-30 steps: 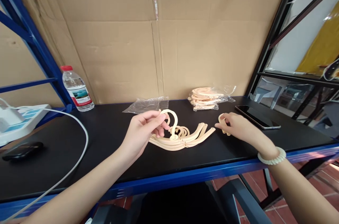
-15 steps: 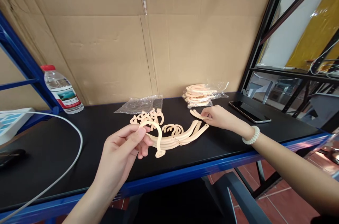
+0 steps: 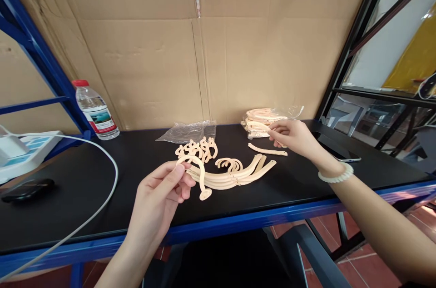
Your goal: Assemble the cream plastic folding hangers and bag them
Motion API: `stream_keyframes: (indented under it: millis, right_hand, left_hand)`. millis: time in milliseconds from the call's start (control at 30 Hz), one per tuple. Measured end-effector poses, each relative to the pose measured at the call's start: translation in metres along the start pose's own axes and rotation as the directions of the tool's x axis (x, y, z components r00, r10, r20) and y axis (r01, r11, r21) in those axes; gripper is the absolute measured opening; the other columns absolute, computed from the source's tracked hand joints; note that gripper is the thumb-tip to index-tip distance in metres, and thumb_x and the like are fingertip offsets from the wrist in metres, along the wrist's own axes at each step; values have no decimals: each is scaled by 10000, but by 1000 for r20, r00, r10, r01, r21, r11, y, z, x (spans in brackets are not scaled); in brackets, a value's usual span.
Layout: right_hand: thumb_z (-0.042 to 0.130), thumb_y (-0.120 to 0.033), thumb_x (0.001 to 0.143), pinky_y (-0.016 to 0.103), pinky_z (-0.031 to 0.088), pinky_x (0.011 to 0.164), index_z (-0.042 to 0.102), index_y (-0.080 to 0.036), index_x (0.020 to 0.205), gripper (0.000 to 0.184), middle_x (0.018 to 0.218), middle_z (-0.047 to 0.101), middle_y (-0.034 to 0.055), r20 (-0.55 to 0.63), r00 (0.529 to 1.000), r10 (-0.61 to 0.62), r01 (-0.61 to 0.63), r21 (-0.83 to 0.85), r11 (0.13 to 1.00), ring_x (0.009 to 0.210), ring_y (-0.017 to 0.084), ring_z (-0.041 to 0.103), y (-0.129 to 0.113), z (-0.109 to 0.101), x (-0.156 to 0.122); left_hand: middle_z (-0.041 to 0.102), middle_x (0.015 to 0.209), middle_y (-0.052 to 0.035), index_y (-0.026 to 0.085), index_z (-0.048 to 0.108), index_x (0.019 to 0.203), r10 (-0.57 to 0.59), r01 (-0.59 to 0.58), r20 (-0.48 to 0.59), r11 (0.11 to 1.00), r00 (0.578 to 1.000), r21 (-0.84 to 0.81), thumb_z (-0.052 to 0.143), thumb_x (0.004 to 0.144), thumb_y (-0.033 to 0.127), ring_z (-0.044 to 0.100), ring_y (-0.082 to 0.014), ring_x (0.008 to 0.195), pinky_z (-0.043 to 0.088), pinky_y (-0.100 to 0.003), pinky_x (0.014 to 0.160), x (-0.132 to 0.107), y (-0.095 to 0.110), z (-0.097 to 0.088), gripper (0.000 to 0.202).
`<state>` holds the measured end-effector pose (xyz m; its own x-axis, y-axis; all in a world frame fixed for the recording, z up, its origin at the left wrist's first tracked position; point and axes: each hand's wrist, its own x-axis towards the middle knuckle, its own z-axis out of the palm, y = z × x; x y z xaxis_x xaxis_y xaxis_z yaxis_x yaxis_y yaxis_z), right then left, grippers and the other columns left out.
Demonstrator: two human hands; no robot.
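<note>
From my remote seat I watch through the head camera. The left hand (image 3: 161, 195) pinches a hooked piece (image 3: 202, 174) between thumb and fingers, its rounded foot hanging free above the black table (image 3: 136, 151). The right hand (image 3: 295, 139) is closed on a pale strip (image 3: 260, 125), which points left across my view of a stuffed plastic bag (image 3: 254, 115); I cannot tell whether the two touch. A white bracelet (image 3: 336, 174) circles the right wrist. Just below the right hand, a single slat (image 3: 268, 150) lies on the table.

Between the hands I see a bundle of long curved slats (image 3: 221, 182), a few nested arcs (image 3: 235, 163) just behind it, and a heap of small hooks (image 3: 204, 145) beyond the left fingertips. Behind the heap lies a flat clear bag (image 3: 189, 132). A phone (image 3: 335, 148) rests partly hidden behind the right hand and wrist. Far left, I make out a water bottle (image 3: 99, 117) near the cardboard (image 3: 238, 65), and a white cable (image 3: 112, 188) curving over the table.
</note>
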<state>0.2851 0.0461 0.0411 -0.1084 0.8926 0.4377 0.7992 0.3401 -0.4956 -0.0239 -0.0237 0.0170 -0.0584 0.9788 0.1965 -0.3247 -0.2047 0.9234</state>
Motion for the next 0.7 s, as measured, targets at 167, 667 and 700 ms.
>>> stream_keyframes:
  millis: [167,667,700]
  right_hand:
    - [666,-349,818,233,458,449,601,-206,1066,294,577,600,-40,275,961,-13,-212,769,603,435,106,537,-33,2,-28]
    - [692,-300,850,245,473,544,737,-212,949,140,511,477,-39,99,994,50,-103,991,81,577,134,545,-69,47,-62]
    - [697,-304,852,224,448,510,736,-211,953,143,520,448,-45,89,994,57,-93,994,54,555,118,511,-70,50,-63]
  left_hand:
    - [683,575,-12,165,751,821,-16,16,19,1000,1000,-12,816,709,340,530,-68,446,403,-145,431,-1,-9,6,217]
    - [697,602,-27,163,713,841,60,-56,82,997,995,-45,676,858,324,552,-90,474,411,-184,459,-4,-19,18,166]
    - [696,614,-29,163,713,844,74,-71,83,996,994,-48,663,868,327,555,-93,485,418,-189,469,-4,-18,18,174]
